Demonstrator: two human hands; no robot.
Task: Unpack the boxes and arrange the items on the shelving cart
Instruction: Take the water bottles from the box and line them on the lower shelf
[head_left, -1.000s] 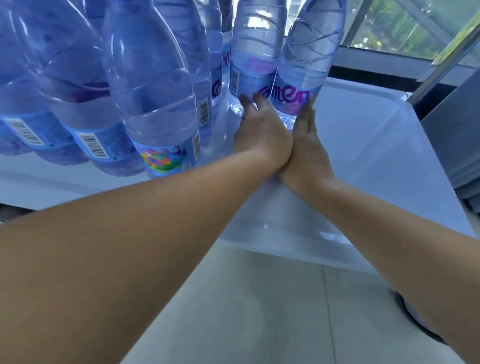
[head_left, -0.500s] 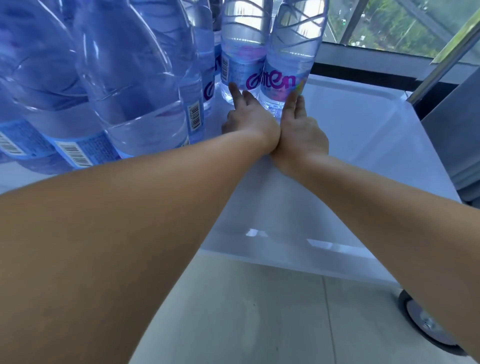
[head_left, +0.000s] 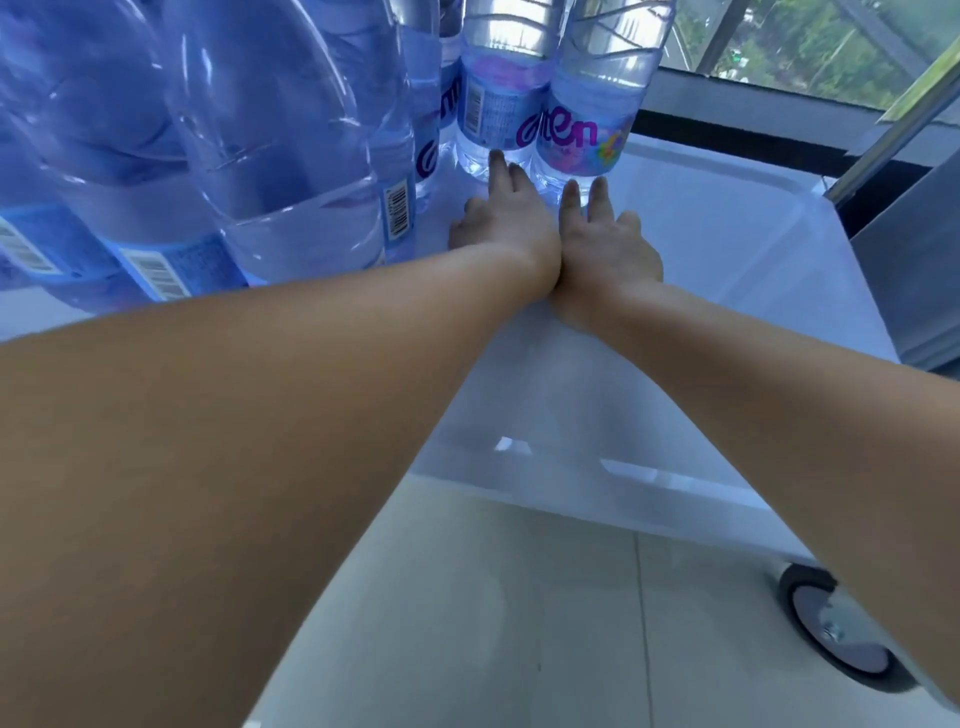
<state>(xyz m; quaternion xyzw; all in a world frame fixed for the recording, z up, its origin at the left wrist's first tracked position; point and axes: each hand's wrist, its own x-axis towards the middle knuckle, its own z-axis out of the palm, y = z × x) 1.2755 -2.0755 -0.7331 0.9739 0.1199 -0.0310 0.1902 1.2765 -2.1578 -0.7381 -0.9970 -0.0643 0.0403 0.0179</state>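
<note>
Head view: many water bottles (head_left: 291, 171) already upright on left and back of cart shelf (head_left: 727, 244), right part bare; left hand (head_left: 506, 218) and right hand (head_left: 605, 234) flat, fingers straight against two bottle bases; boxes unseen, remainder unknown.

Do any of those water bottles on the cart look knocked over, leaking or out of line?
Nothing stands out. The clear plastic water bottles stand upright on the white cart shelf, with no puddle visible. The left hand and right hand touch the two farthest bottles' bases with straight fingers.
</note>
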